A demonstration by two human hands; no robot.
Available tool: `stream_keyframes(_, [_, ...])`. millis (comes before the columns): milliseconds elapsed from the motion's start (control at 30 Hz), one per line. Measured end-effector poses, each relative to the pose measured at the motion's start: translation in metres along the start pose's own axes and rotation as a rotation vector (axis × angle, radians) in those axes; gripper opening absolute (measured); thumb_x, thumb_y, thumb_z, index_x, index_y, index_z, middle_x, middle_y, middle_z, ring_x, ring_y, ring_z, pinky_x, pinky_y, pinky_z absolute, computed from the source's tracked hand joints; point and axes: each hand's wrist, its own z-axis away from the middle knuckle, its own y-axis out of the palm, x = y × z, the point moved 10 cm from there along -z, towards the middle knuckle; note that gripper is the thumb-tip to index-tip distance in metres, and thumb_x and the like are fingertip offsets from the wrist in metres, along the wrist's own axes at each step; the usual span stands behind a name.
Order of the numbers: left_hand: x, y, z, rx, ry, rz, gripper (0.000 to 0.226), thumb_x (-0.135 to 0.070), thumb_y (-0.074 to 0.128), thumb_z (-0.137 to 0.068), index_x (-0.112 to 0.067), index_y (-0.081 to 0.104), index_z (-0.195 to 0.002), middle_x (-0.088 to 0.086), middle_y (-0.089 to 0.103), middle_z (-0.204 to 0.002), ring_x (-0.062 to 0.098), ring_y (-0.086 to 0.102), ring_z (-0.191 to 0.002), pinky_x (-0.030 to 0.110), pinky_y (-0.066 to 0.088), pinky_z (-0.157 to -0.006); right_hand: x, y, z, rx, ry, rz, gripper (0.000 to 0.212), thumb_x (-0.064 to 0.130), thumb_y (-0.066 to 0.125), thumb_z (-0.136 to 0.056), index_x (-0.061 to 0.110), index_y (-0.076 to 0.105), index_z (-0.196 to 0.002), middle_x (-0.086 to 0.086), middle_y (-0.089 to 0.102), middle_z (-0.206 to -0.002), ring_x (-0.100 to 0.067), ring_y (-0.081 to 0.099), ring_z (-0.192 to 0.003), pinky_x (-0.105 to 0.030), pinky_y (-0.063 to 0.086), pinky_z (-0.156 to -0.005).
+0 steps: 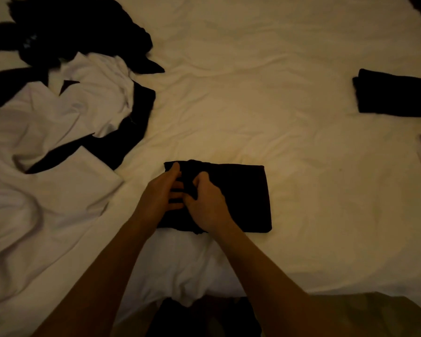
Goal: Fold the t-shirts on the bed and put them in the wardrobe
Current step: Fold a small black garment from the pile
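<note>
A black t-shirt (238, 198) lies on the bed (241, 105), close to the near edge and about in the middle of it. It is folded into a flat, neat block with straight sides on the far side and the right. Its long side runs left to right, along the near edge of the bed. The room is dim and the cloth is very dark, so the folds are hard to see. Both hands are on the left end of this shirt. The left hand (162, 193) lies on the cloth with its fingers stretched out toward the right, and its thumb reaches up to the far left corner of the shirt. The right hand (206, 199) is just beside it, touching it, and its fingers are curled and seem to pinch a small bunch of the black cloth. Most of the shirt sticks out to the right of the hands. A second black t-shirt (394, 96), already folded, lies well apart near the right edge of the bed. On the left side of the bed there is a messy pile of t-shirts (71, 93), some white and some black, not folded.
</note>
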Motion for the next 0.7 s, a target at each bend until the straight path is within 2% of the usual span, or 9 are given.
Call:
stream_keyframes(100, [-0.004, -0.010, 0.001, -0.088, 0.086, -0.076, 0.034, -0.054, 0.050, -0.096, -0.026, 0.069, -0.098, 0.000, 0.073, -0.097, 0.017, 0.070, -0.091, 0.032, 0.055, -0.079, 0.002, 0.007, 0.003, 0.037, -0.033, -0.042, 0.025, 0.025, 0.063, -0.093, 0.016, 0.045, -0.108, -0.001, 0.053, -0.095, -0.016, 0.054, -0.081, -0.023, 0.041, -0.064])
stream_keyframes(167, [-0.007, -0.023, 0.002, -0.208, 0.156, -0.149, 0.034, -0.056, 0.052, -0.094, -0.027, 0.070, -0.100, -0.005, 0.072, -0.094, 0.012, 0.068, -0.089, 0.032, 0.053, -0.079, 0.000, 0.016, 0.007, 0.156, 0.006, -0.203, 0.033, 0.027, 0.064, -0.093, 0.016, 0.050, -0.120, 0.001, 0.056, -0.101, -0.015, 0.059, -0.089, -0.026, 0.051, -0.076])
stream_keyframes(267, [0.000, -0.025, 0.000, -0.262, 0.092, -0.217, 0.045, -0.062, 0.048, -0.093, -0.024, 0.066, -0.109, -0.007, 0.068, -0.096, 0.010, 0.063, -0.089, 0.027, 0.048, -0.073, -0.004, 0.018, 0.014, 0.240, 0.020, -0.479, 0.028, 0.007, 0.054, -0.097, 0.010, 0.055, -0.125, -0.004, 0.062, -0.114, -0.014, 0.063, -0.105, -0.023, 0.052, -0.091])
stream_keyframes(333, [0.008, -0.017, -0.002, -0.269, 0.028, -0.360, 0.055, -0.067, 0.043, -0.093, -0.022, 0.059, -0.121, -0.006, 0.063, -0.103, 0.012, 0.061, -0.092, 0.029, 0.048, -0.076, -0.007, 0.000, 0.016, 0.144, -0.007, -0.597, 0.028, -0.007, 0.045, -0.096, 0.002, 0.059, -0.119, -0.011, 0.065, -0.114, -0.017, 0.065, -0.106, -0.021, 0.051, -0.091])
stream_keyframes(400, [0.007, -0.012, -0.003, -0.302, 0.063, -0.538, 0.059, -0.063, 0.048, -0.093, -0.019, 0.050, -0.133, 0.003, 0.063, -0.115, 0.023, 0.062, -0.100, 0.041, 0.051, -0.087, -0.010, -0.030, 0.020, -0.036, -0.074, -0.605, 0.028, -0.010, 0.040, -0.095, -0.001, 0.062, -0.111, -0.013, 0.068, -0.108, -0.017, 0.069, -0.098, -0.021, 0.053, -0.087])
stream_keyframes(500, [-0.012, -0.003, -0.002, -0.329, 0.304, -0.587, 0.038, -0.033, 0.049, -0.102, -0.012, 0.050, -0.134, 0.008, 0.065, -0.109, 0.025, 0.063, -0.096, 0.033, 0.049, -0.083, -0.008, -0.090, 0.029, -0.355, -0.234, -0.286, 0.023, 0.007, 0.045, -0.095, 0.007, 0.066, -0.106, -0.002, 0.068, -0.102, -0.008, 0.065, -0.092, -0.018, 0.051, -0.084])
stream_keyframes(600, [-0.026, -0.007, 0.002, -0.369, 0.429, -0.518, 0.028, -0.018, 0.042, -0.105, -0.010, 0.056, -0.128, -0.003, 0.061, -0.097, 0.003, 0.056, -0.077, 0.010, 0.042, -0.069, -0.027, -0.117, 0.023, -0.471, -0.262, 0.142, 0.033, 0.020, 0.046, -0.096, 0.010, 0.061, -0.123, -0.002, 0.062, -0.119, -0.014, 0.057, -0.109, -0.026, 0.046, -0.092])
stream_keyframes(633, [-0.025, -0.010, 0.001, -0.377, 0.425, -0.518, 0.028, -0.017, 0.042, -0.106, -0.010, 0.056, -0.129, -0.003, 0.059, -0.097, 0.002, 0.054, -0.076, 0.010, 0.042, -0.070, -0.039, -0.116, 0.018, -0.452, -0.249, 0.275, 0.038, 0.024, 0.045, -0.097, 0.011, 0.057, -0.131, -0.005, 0.059, -0.129, -0.019, 0.053, -0.119, -0.032, 0.045, -0.098])
stream_keyframes(700, [-0.019, -0.013, -0.003, -0.382, 0.392, -0.528, 0.031, -0.017, 0.040, -0.106, -0.009, 0.053, -0.133, 0.001, 0.060, -0.103, 0.012, 0.057, -0.088, 0.023, 0.046, -0.082, -0.060, -0.105, 0.011, -0.409, -0.253, 0.448, 0.046, 0.031, 0.042, -0.099, 0.011, 0.051, -0.139, -0.010, 0.051, -0.142, -0.029, 0.046, -0.132, -0.043, 0.039, -0.106])
